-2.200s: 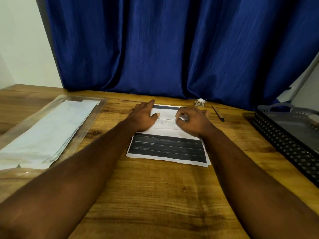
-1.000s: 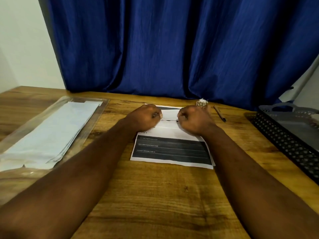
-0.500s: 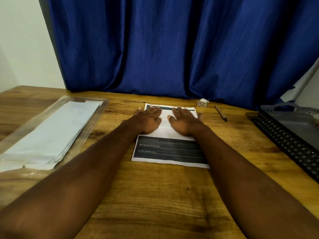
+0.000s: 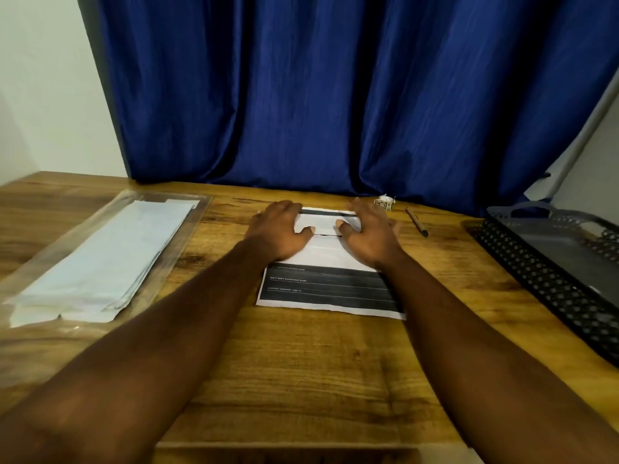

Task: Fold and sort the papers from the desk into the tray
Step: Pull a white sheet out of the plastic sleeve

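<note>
A printed sheet [image 4: 330, 289] with a dark band at its near end lies in the middle of the wooden desk [image 4: 301, 370]. Its far part is folded over, and the flap's edge shows as a dark line between my thumbs. My left hand [image 4: 278, 229] and my right hand [image 4: 368, 236] lie side by side on that folded part. Their fingers reach to the sheet's far edge, and the thumbs point inward at the flap edge. The black perforated tray [image 4: 549, 276] stands at the right edge of the desk, its inside bare where visible.
At the left, a stack of pale papers [image 4: 107, 259] lies on a clear plastic sleeve [image 4: 187, 236]. A pen [image 4: 417, 222] and a small crumpled scrap [image 4: 384, 202] lie beyond my right hand. A blue curtain [image 4: 335, 95] hangs behind the desk.
Both hands went from pinching the sheet, to fists pressing the fold, to flat palms. Now they have slid farther away, up to the sheet's far edge.
</note>
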Action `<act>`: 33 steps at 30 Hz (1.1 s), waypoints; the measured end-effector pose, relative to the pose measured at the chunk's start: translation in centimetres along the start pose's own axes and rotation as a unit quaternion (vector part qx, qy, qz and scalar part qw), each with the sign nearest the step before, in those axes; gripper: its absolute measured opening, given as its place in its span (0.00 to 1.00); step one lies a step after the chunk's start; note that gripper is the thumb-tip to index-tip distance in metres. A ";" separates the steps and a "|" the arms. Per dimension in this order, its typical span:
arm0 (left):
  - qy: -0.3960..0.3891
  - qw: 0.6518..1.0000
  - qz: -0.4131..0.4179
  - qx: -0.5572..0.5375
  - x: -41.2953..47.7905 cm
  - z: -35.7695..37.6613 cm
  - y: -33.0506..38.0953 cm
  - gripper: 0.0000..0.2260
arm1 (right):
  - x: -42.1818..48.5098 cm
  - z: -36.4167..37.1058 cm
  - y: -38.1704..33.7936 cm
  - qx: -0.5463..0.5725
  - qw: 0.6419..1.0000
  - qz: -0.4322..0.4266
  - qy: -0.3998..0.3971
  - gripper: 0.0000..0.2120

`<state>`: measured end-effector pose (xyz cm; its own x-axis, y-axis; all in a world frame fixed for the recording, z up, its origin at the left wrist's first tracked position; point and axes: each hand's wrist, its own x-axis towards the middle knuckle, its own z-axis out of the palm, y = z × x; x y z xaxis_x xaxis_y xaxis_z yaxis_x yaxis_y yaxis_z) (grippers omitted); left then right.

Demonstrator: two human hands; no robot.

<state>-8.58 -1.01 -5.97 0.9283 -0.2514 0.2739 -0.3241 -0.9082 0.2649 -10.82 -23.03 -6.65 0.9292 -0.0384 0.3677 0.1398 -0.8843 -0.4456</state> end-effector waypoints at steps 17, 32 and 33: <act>0.012 0.987 -0.143 0.076 -6.9 -7.8 -5.4 0.29 | -1.7 -1.7 -7.3 0.008 0.971 -0.238 -0.030 0.08; -0.146 0.956 -0.251 0.036 -10.4 -13.5 -6.9 0.29 | -4.5 -0.1 -13.6 0.004 0.960 -0.263 -0.091 0.05; -0.159 0.955 -0.248 0.028 -10.2 -13.6 -6.9 0.27 | -4.5 -0.1 -13.8 0.005 0.961 -0.259 -0.098 0.05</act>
<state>-18.29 12.40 1.93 0.9764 0.1339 -0.1695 0.1723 -0.9560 0.2374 -16.96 -10.72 -2.13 0.7802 0.4953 0.3820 0.6038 -0.7560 -0.2528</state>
